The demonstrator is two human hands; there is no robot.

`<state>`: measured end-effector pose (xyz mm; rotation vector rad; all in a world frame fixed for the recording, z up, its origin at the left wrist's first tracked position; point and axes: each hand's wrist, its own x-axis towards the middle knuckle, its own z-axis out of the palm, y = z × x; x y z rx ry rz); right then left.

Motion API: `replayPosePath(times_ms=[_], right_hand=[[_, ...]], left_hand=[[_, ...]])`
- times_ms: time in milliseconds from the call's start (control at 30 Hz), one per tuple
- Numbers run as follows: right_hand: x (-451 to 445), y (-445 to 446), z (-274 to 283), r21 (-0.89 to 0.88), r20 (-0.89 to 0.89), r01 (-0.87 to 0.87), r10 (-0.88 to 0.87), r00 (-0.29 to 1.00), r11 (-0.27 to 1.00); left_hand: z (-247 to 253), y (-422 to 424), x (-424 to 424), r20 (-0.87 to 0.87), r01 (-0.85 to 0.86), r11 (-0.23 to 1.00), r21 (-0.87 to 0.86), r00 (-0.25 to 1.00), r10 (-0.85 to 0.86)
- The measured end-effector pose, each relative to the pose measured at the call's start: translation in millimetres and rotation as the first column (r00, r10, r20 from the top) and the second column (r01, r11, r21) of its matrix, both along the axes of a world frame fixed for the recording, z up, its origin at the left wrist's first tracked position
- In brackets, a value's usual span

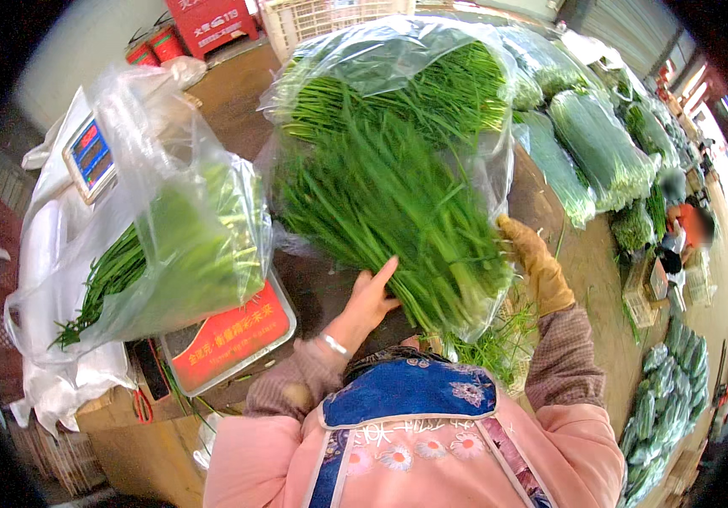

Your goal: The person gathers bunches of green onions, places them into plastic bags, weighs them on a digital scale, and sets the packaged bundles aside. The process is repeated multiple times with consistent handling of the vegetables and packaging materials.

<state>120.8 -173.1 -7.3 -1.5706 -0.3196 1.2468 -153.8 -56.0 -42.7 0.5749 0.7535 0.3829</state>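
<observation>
A large clear plastic bag [396, 28] lies open before me, with bunches of long green leafy stalks, like garlic chives [389, 216], in and over it. My bare left hand [370, 301] touches the near left edge of the bunch, thumb and fingers apart. On the right, my right hand [532, 260] wears a brown work glove and is at the bag's right edge beside the stalk ends; its fingertips are partly hidden. Further left, a second clear bag [205, 235] of similar greens rests on a scale with a red platform [237, 336].
The scale's display [91, 159] stands at the left, near white sacks. Red-handled scissors [142, 406] hang at the table edge. Several bagged bundles of greens [602, 149] lie at the right. Loose stalks [497, 349] are near my body. A person in orange [691, 225] is further right.
</observation>
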Motion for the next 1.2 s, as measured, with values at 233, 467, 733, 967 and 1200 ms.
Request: replayPosePath(times_ms=[233, 467, 733, 967, 1200], right_hand=[[-49.9, -54.6, 3.3, 0.461, 0.404, 0.196, -0.401, 0.822, 0.865], [-112.6, -39.0, 12.1, 0.173, 0.855, 0.106, -0.203, 0.478, 0.979], [-111.0, -27.7, -23.8, -0.256, 0.961, 0.137, 0.238, 0.139, 0.957], [-149.0, -20.5, 32.9, 0.303, 0.951, -0.053, -0.306, -0.047, 0.951], [-207.6, -29.2, -23.3, -0.014, 1.000, -0.311, 0.011, -0.011, 0.950]], left_hand=[[-21.0, -33.5, -58.5, -0.027, 0.041, 0.996, -0.078, 0.999, -0.043], [-49.8, -39.1, -73.4, 0.010, 0.097, 0.977, -0.188, 0.995, -0.097], [-59.6, -36.5, -64.6, 0.114, 0.242, 0.945, -0.219, 0.968, -0.222], [-62.3, -42.7, -92.6, 0.029, 0.189, 0.964, -0.186, 0.982, -0.187], [-38.0, -51.3, -92.8, 0.180, 0.298, 0.902, -0.311, 0.951, -0.252]])
